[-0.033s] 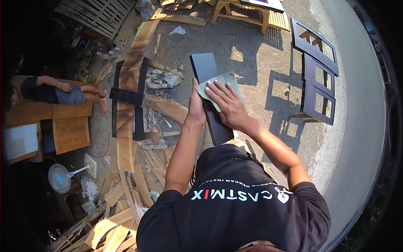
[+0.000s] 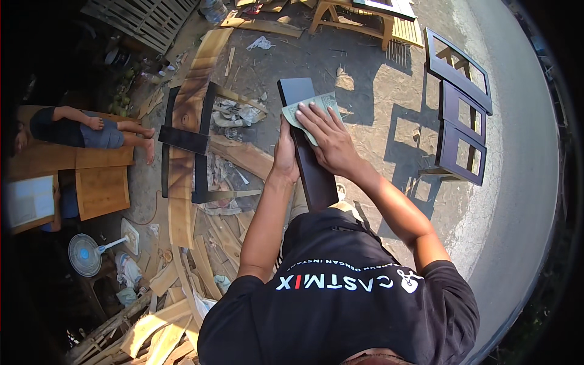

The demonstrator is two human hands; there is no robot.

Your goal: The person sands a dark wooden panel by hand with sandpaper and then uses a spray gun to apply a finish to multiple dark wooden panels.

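Observation:
A dark, smooth board [image 2: 296, 90] runs lengthwise in front of me, its near end at my lap. My left hand [image 2: 285, 153] is closed on its left edge; the fingers underneath are hidden. Across the board's upper face lies a pale green sheet of sandpaper [image 2: 292, 114], with print on its back. My right hand [image 2: 331, 143] presses this sheet down with fingers laid over it, and the right thumb is hidden.
Dark framed panels [image 2: 462, 109] stand at right beside the road [image 2: 517, 152]. To the left are a long wooden plank [image 2: 180, 225], a standing fan [image 2: 85, 254] and another person [image 2: 76, 129] lying on wood. Scrap wood [image 2: 164, 322] fills the lower left; a wooden bench [image 2: 356, 27] is at the far side.
My right hand and the sandpaper have slid slightly left and toward the board's far end. My left hand stays on the edge, and the board has barely shifted.

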